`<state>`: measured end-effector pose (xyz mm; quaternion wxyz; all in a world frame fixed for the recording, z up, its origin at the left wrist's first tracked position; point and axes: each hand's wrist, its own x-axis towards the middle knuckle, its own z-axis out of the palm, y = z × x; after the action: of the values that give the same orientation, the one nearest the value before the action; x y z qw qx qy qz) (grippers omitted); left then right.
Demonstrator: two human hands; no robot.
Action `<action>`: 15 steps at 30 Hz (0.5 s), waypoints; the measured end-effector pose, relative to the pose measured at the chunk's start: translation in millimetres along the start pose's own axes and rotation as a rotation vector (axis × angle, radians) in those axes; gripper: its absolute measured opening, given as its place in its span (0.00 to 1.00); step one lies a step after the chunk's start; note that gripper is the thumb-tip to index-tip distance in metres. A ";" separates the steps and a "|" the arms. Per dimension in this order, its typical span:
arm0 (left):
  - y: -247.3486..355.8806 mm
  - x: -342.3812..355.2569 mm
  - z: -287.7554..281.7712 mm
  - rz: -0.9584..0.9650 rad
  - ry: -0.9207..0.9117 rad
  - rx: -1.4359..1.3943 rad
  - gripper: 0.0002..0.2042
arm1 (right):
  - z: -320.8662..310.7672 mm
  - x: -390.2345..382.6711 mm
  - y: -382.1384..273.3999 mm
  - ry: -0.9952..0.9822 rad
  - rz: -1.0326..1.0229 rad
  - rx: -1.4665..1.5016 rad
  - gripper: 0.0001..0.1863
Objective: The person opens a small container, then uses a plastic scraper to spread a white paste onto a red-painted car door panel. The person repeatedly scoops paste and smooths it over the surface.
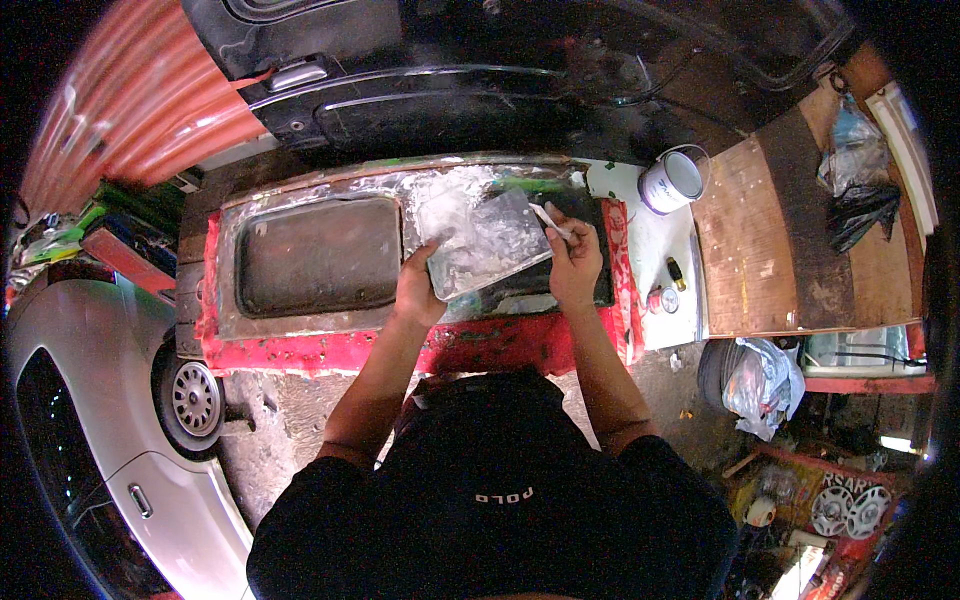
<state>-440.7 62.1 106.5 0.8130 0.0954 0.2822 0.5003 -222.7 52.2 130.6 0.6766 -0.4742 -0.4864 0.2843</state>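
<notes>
My left hand (418,285) grips the near left corner of a flat, see-through rectangular tray (490,270) smeared with white material. The tray is tilted over the right part of a worn panel (310,322). My right hand (577,268), at the tray's right edge, has its fingers closed round a small whitish, thin piece (546,217), whose exact kind I cannot make out. White powdery stuff (447,198) covers the panel just beyond the tray. A dark recess (318,255) with rounded corners takes up the panel's left half. Red cloth (320,350) lies under the panel.
A paint can (672,184) with a wire handle stands right of the panel, beside a small dark bottle (676,273) and a small round container (664,299). A large black vehicle panel (430,95) rises behind. A silver car (140,420) is on the left; wooden boards (745,240) stand right.
</notes>
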 end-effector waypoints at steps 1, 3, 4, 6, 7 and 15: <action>-0.9 -1.5 7.0 -0.010 0.002 -0.004 0.19 | -2.8 0.6 0.6 -0.003 -0.014 -0.015 0.08; -3.4 -2.7 19.6 -0.021 0.047 -0.036 0.19 | -7.5 2.9 1.9 -0.011 -0.043 -0.044 0.08; -4.4 -2.8 24.4 -0.027 0.070 -0.051 0.19 | -8.8 4.7 1.6 -0.016 -0.058 -0.036 0.08; -6.9 -3.9 29.3 -0.008 0.065 -0.048 0.18 | -9.9 6.8 -0.6 -0.029 -0.084 -0.022 0.08; -7.9 -3.7 31.0 0.001 0.063 -0.046 0.17 | -12.5 7.3 2.5 -0.036 -0.081 -0.038 0.08; -17.8 -0.6 31.8 0.047 0.109 -0.068 0.17 | -18.8 6.4 7.8 -0.071 -0.053 -0.035 0.09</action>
<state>-409.8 57.1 125.1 0.7872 0.0469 0.3063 0.5332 -202.4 53.7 124.4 0.6578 -0.4627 -0.5272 0.2744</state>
